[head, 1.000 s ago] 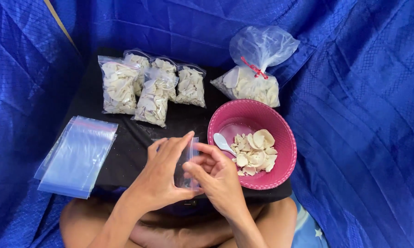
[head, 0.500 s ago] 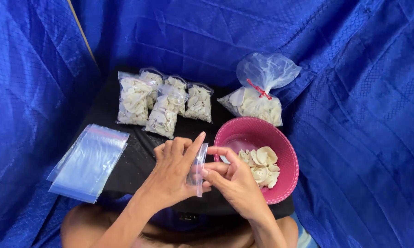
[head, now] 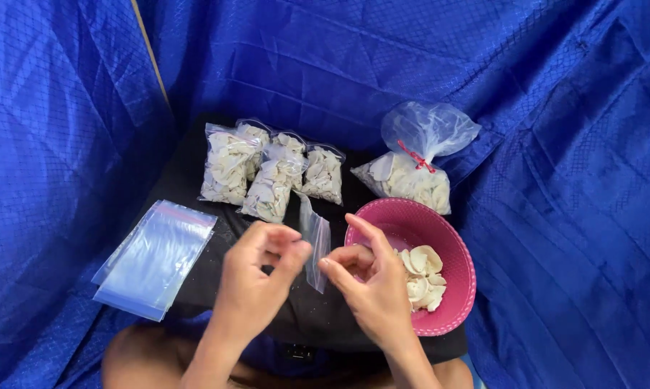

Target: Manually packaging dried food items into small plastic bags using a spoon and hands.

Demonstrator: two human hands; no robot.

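Left hand [head: 256,277] and right hand [head: 371,277] pinch small clear zip bag [head: 315,241] between fingertips, apparently opening it; filling from pink bowl [head: 454,302] of pale chips [head: 420,275] likely needs mouth spread wide

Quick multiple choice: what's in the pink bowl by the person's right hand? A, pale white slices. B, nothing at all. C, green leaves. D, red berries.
A: the pink bowl holds a heap of pale white slices, just beside the right hand, which pinches a small clear bag together with the left hand.
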